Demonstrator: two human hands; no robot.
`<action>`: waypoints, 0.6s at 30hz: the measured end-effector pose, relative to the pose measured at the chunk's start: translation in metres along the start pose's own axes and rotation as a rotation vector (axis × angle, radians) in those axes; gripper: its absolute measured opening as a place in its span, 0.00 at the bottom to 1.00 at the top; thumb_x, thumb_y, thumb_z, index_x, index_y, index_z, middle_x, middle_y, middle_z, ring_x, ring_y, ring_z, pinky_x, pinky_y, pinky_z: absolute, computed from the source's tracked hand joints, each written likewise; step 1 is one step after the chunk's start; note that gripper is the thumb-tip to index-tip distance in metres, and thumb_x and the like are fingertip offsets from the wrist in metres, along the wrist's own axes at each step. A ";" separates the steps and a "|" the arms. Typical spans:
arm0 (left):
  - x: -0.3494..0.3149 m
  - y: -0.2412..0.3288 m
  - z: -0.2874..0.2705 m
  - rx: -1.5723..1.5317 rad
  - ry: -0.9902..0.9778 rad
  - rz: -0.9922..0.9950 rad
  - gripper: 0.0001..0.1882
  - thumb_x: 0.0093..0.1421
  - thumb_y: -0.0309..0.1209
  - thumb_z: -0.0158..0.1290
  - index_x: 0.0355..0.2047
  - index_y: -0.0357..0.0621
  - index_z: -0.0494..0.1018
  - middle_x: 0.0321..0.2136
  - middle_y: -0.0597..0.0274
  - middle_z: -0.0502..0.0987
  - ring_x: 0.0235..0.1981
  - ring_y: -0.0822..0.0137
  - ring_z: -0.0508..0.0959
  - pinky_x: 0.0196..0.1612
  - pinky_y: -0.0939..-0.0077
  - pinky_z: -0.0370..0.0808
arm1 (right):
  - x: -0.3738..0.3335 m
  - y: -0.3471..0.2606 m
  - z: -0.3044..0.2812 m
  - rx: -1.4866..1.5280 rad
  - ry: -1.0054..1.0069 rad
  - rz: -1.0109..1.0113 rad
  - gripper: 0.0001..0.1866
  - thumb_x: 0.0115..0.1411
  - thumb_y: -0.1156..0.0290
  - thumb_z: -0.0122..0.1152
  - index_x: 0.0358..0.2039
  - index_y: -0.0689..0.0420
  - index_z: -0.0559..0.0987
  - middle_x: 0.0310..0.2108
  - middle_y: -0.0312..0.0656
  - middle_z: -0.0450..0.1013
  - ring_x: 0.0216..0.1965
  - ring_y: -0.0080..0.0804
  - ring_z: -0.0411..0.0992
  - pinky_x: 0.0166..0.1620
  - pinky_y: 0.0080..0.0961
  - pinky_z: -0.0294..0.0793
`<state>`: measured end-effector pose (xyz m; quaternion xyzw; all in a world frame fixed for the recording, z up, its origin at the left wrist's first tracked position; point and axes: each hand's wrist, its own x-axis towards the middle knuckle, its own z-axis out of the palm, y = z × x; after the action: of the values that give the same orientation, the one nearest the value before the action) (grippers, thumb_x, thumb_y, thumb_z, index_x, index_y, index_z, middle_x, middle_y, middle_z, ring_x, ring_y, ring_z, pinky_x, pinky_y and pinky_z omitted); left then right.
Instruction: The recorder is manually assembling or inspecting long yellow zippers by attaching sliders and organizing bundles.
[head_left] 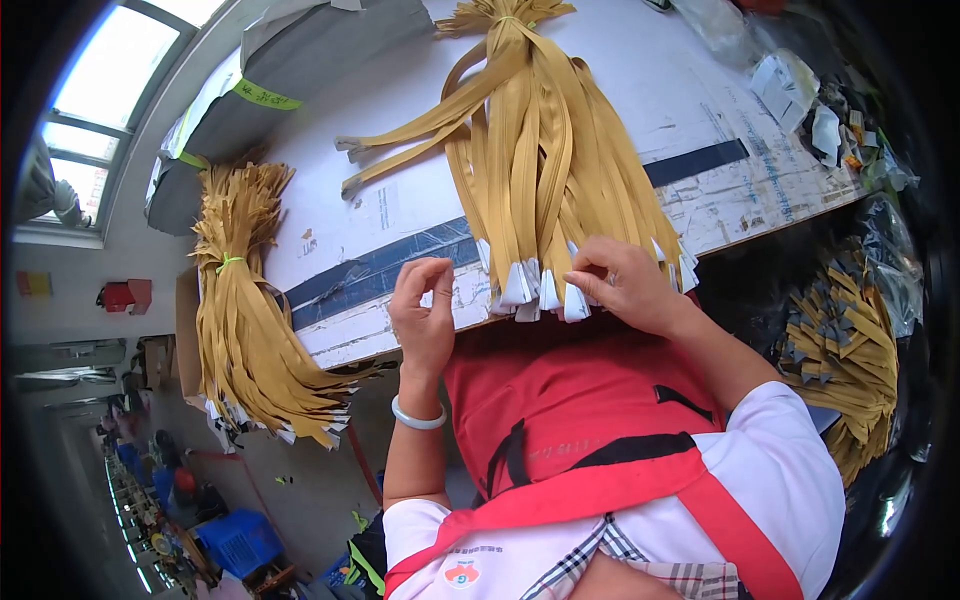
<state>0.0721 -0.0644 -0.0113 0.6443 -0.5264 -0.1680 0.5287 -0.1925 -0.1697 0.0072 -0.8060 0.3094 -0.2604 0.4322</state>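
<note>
The right hand (622, 285) rests at the near edge of the white worktable (650, 90), its fingers curled down and pinching the white pointed tip of one mustard-yellow fabric strip (575, 300) among the ends that lie there. The fingertips are partly buried among the tips, so how many strips it grips is hard to make out. The left hand (422, 315) hovers just beside it, to the left, off the strips, fingers bent with thumb and forefinger drawn close together but holding nothing that shows. A pale jade-coloured bangle (417, 418) sits on that wrist.

The strip belongs to a large bundle of mustard-yellow strips with white ends (535, 150), fanned out across the table from a tied top at the far edge down to the near edge, where the white tips hang just over a dark blue tape band (400, 255) that crosses the tabletop. Two loose strips stick out from the bundle toward the left.

A second tied bundle of the same yellow strips (245, 320) droops off the left side of the table, bound with a green tie. A third heap of strips (845, 365) lies to the right below the table, half in shadow and cut by the dark rim of the view. Crumpled clear plastic bags (790, 85) clutter the far right corner; their contents cannot be told. The person's red apron (560, 400) fills the foreground.
</note>
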 end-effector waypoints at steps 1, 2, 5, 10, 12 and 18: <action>-0.007 0.007 0.010 0.053 -0.052 0.062 0.05 0.60 0.18 0.57 0.38 0.34 0.77 0.34 0.57 0.78 0.32 0.68 0.78 0.38 0.78 0.75 | 0.007 -0.004 0.007 -0.092 -0.006 -0.021 0.10 0.61 0.67 0.64 0.31 0.60 0.77 0.27 0.40 0.72 0.31 0.35 0.71 0.36 0.30 0.70; -0.015 0.007 0.018 0.021 -0.062 0.061 0.05 0.60 0.18 0.57 0.37 0.34 0.77 0.34 0.57 0.78 0.33 0.67 0.78 0.37 0.77 0.76 | 0.016 -0.008 0.013 -0.184 -0.011 -0.044 0.09 0.59 0.67 0.65 0.31 0.60 0.78 0.29 0.42 0.73 0.33 0.41 0.71 0.38 0.33 0.71; -0.023 0.002 0.032 -0.034 -0.071 0.004 0.04 0.61 0.20 0.57 0.37 0.34 0.78 0.35 0.59 0.78 0.36 0.71 0.78 0.40 0.79 0.75 | 0.047 0.008 0.035 -0.512 0.099 -0.188 0.10 0.55 0.66 0.67 0.29 0.59 0.79 0.31 0.42 0.73 0.37 0.43 0.70 0.42 0.34 0.70; -0.025 0.002 0.040 -0.079 -0.104 0.014 0.05 0.60 0.17 0.56 0.37 0.34 0.77 0.35 0.56 0.78 0.33 0.67 0.79 0.37 0.76 0.76 | 0.064 0.034 0.048 -0.544 0.040 -0.129 0.12 0.53 0.63 0.69 0.26 0.59 0.80 0.32 0.41 0.72 0.37 0.40 0.71 0.42 0.32 0.71; -0.027 0.002 0.032 -0.068 -0.084 0.008 0.06 0.59 0.17 0.56 0.38 0.34 0.77 0.35 0.56 0.78 0.33 0.66 0.79 0.38 0.76 0.76 | 0.060 0.030 0.031 -0.109 -0.007 0.082 0.12 0.54 0.62 0.70 0.26 0.59 0.80 0.31 0.38 0.72 0.36 0.33 0.73 0.39 0.30 0.72; -0.018 0.026 0.034 -0.032 -0.128 0.124 0.10 0.57 0.18 0.60 0.40 0.35 0.78 0.38 0.57 0.77 0.40 0.68 0.78 0.45 0.77 0.74 | 0.041 0.024 0.001 1.071 -0.093 0.534 0.07 0.68 0.66 0.58 0.38 0.54 0.72 0.23 0.30 0.71 0.21 0.15 0.72 0.25 0.15 0.72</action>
<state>0.0256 -0.0635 -0.0078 0.5897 -0.5954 -0.1840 0.5137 -0.1713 -0.2093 -0.0073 -0.3811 0.3076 -0.2269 0.8418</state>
